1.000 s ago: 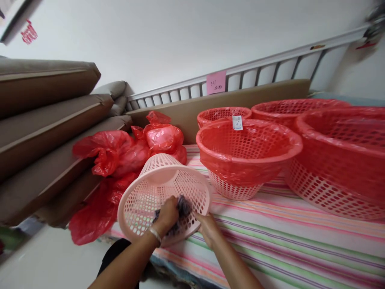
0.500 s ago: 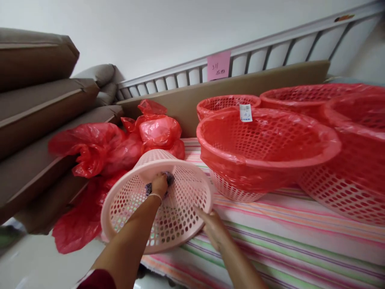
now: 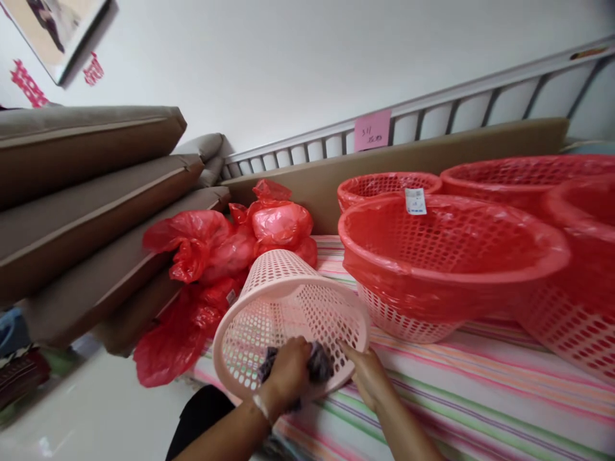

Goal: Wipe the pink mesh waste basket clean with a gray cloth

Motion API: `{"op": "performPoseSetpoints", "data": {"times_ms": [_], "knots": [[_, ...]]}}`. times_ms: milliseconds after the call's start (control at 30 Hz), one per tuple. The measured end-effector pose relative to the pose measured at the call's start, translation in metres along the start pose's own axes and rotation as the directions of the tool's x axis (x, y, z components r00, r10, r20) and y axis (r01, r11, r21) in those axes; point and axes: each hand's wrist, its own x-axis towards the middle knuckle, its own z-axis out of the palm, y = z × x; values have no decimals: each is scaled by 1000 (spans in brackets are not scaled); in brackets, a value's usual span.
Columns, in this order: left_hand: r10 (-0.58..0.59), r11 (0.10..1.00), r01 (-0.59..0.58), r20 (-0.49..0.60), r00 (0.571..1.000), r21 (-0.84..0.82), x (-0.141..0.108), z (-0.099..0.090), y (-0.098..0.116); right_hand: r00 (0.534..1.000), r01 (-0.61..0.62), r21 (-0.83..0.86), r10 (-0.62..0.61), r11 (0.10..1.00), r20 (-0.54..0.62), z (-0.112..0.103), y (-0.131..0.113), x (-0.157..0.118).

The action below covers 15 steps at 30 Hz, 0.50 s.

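Note:
A pale pink perforated basket (image 3: 283, 264) lies tipped on its side, its mouth facing me. My left hand (image 3: 291, 370), with a band on the wrist, is closed on a dark patterned cloth (image 3: 319, 363) at the lower inside of the basket's mouth. At the right of the rim, my right hand (image 3: 369, 376) grips the basket, its thumb inside the wall and the other fingers mostly hidden behind it. Red plastic bags (image 3: 281, 221) lie behind and left of the basket.
Several baskets lined with red plastic (image 3: 451, 301) stand at the right on a striped sheet (image 3: 432, 384). Grey-brown cushions (image 3: 86, 192) are stacked at the left. A pink note (image 3: 372, 130) hangs on the white rail (image 3: 327, 137) at the back.
My left hand has come from deep inside the basket toward the lower rim with the cloth. The basket's mouth has tilted somewhat. The view has shifted left and up.

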Motion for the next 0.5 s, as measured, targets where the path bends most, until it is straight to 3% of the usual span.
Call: {"op": "performPoseSetpoints", "data": {"times_ms": [100, 200, 400, 500], "knots": [[77, 997, -76, 15, 997, -29, -27, -1, 12, 1000, 19, 10, -19, 1000, 0, 0, 3, -4], [77, 997, -77, 6, 997, -21, -26, -4, 14, 1000, 29, -9, -29, 1000, -10, 0, 7, -5], [-23, 998, 24, -26, 999, 61, 26, -11, -2, 1000, 6, 55, -6, 998, -8, -1, 12, 0], [-152, 979, 163, -94, 984, 121, 65, -16, -22, 999, -11, 48, 13, 999, -35, -2, 19, 4]]}}
